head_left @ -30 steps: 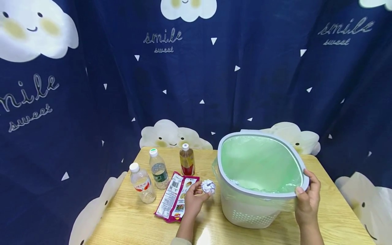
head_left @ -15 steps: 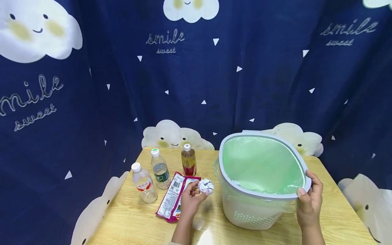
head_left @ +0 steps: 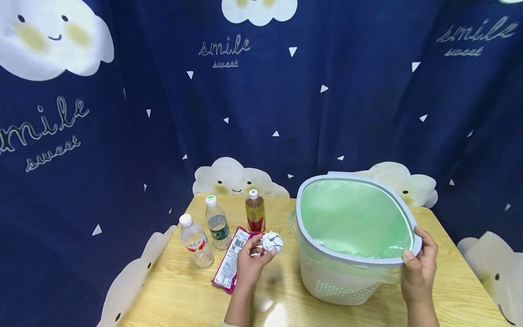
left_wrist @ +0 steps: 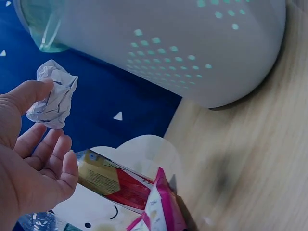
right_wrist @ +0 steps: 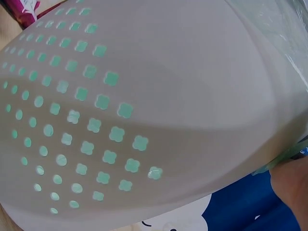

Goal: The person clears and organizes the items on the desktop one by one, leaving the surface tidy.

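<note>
Your L hand (head_left: 250, 264) pinches crumpled paper ball (head_left: 272, 241) btwn thumb & fingers, off tabletop (head_left: 167, 290); roundish, no clear long axis. Ball sits L of lined bin (head_left: 314, 278), apart; bin's L rim (head_left: 299, 206) btwn ball & opening. Ball ht vs rim: can't tell. Your R hand (head_left: 420, 268), farther off, grips R rim. Snack packet (head_left: 229, 268) partly behind L hand; red-label bottle (head_left: 197, 244), green-label bottle (head_left: 219, 229) to L, brown-drink bottle (head_left: 255, 215) at back.

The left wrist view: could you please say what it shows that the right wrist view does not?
Only the left wrist view shows the left hand gripping a crumpled white paper ball, plus a red-labelled plastic bottle. Only the right wrist view shows part of the right hand. Both show the pale perforated plastic bin, magenta packet and blue fabric curtain.
</note>
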The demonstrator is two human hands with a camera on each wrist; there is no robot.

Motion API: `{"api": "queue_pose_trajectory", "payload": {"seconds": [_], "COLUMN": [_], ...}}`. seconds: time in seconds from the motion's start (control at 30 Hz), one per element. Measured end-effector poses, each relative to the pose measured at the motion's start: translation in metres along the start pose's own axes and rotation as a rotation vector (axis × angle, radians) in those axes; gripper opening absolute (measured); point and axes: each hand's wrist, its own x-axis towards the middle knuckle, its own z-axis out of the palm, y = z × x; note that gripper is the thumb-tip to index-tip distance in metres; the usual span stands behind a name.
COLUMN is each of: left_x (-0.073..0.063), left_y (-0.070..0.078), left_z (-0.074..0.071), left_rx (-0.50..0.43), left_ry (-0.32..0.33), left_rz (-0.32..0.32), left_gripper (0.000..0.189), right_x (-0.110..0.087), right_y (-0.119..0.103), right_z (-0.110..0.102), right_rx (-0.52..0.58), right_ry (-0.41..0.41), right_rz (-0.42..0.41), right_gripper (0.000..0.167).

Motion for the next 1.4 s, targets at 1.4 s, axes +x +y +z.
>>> {"api": "queue_pose_trajectory", "payload": {"seconds": [1.4], "left_x": [0.005], "left_y": [0.09], "left_z": [0.002], "left_rx": [-0.237], "left_ry": [0.002], "left_rz": [0.12], "left_gripper": [0.055], "right_x": [0.003], "right_y": [0.003], "right_z": [0.0], "right_rx": [0.057], "right_ry": [0.019], "right_rz": [0.002], "right_gripper": [0.055]}}
